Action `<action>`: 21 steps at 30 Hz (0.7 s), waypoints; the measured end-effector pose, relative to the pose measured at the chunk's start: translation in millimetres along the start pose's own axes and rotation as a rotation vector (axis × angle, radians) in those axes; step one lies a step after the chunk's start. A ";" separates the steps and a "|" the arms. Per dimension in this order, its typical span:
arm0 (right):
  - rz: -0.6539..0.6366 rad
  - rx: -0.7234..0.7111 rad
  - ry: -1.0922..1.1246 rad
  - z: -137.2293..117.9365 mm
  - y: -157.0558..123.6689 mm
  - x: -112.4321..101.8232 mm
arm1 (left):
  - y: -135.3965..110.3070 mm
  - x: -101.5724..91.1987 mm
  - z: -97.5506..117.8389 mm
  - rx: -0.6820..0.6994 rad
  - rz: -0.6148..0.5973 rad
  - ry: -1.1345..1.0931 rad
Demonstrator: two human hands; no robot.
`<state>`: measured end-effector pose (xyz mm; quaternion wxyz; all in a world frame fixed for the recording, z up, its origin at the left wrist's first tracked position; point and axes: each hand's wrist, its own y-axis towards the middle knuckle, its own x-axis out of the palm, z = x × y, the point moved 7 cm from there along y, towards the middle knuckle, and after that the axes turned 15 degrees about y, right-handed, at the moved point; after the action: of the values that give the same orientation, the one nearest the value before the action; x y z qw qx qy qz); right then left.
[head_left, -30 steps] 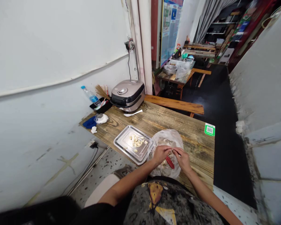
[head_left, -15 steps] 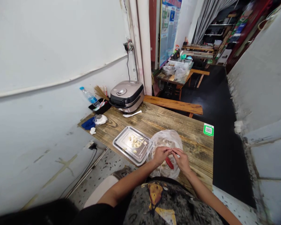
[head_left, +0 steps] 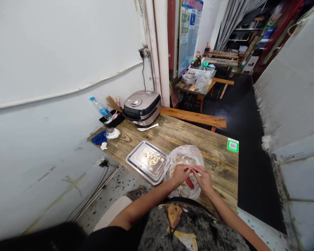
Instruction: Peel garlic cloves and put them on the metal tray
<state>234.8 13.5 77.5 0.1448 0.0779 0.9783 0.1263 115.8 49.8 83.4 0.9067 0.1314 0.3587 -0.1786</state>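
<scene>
Both my hands meet over a clear plastic bag (head_left: pixel 185 157) of garlic on the wooden table (head_left: pixel 219 164). My left hand (head_left: pixel 180 173) pinches a small garlic clove at its fingertips. My right hand (head_left: pixel 203 178) is closed round a red-handled knife (head_left: pixel 189 182), its fingertips touching the same clove. Left of the bag lies a steel tray (head_left: pixel 136 160) with several peeled cloves (head_left: pixel 152 159) in it.
A rice cooker (head_left: pixel 142 106) stands at the table's far end with a white spoon (head_left: pixel 148 127) before it. A water bottle (head_left: pixel 101 107), black tray, blue cloth (head_left: pixel 99 137) and crumpled tissue sit along the wall side. A green QR sticker (head_left: pixel 233 145) marks the right edge. A wooden bench (head_left: pixel 196 117) lies beyond.
The hands stay together over the bag, with only small finger motion on the clove. The view has shifted slightly.
</scene>
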 end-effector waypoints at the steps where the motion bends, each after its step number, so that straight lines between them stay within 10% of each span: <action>1: 0.009 0.010 0.009 1.0 0.2 -0.5 | 0.0 -0.7 -0.2 -0.010 0.014 -0.007; 21: 0.033 0.083 0.070 8.5 1.4 2.9 | -0.4 1.2 -3.5 0.009 0.066 0.059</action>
<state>234.8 17.4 69.2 0.1050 0.0953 0.9857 0.0905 114.4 50.4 80.1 0.9006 0.1526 0.3799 -0.1463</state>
